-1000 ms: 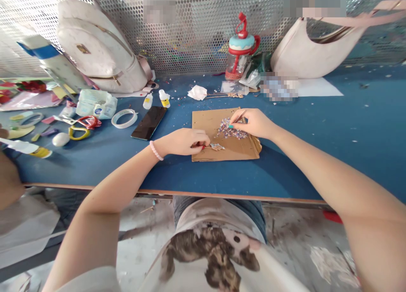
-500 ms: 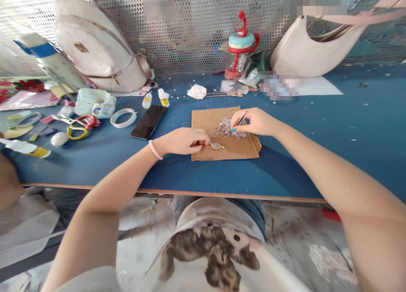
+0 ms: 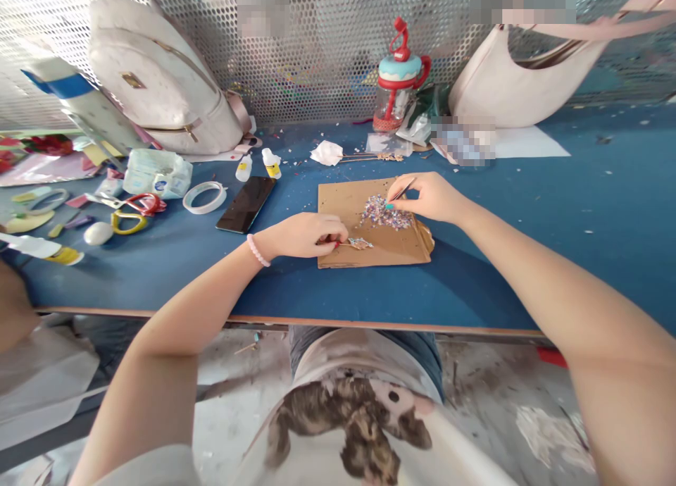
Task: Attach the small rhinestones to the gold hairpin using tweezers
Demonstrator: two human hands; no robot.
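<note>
My left hand point(image 3: 315, 234) is closed on a thin stick whose flat, leaf-like end point(image 3: 361, 244) is crusted with small shiny stones. That end lies over the lower part of a cardboard sheet point(image 3: 338, 198). Pinched in my right hand point(image 3: 425, 196) are metal tweezers point(image 3: 405, 188), held over the upper edge of a pile of tiny multicoloured rhinestones point(image 3: 384, 214) on the cardboard. The tweezer tips are hidden by my fingers, so whether they grip a stone does not show.
Left of the cardboard lie a phone point(image 3: 246, 204), a tape roll point(image 3: 205, 198), small glue bottles point(image 3: 271, 163) and scissors point(image 3: 128, 222). Behind it are several decorated sticks point(image 3: 388, 157) and a red-lidded cup point(image 3: 397, 84). A backpack point(image 3: 153, 84) and handbag point(image 3: 533, 84) stand against the perforated metal screen.
My right hand has risen slightly and drawn back from the rhinestone pile with the tweezers. My left hand and the stick have stayed put.
</note>
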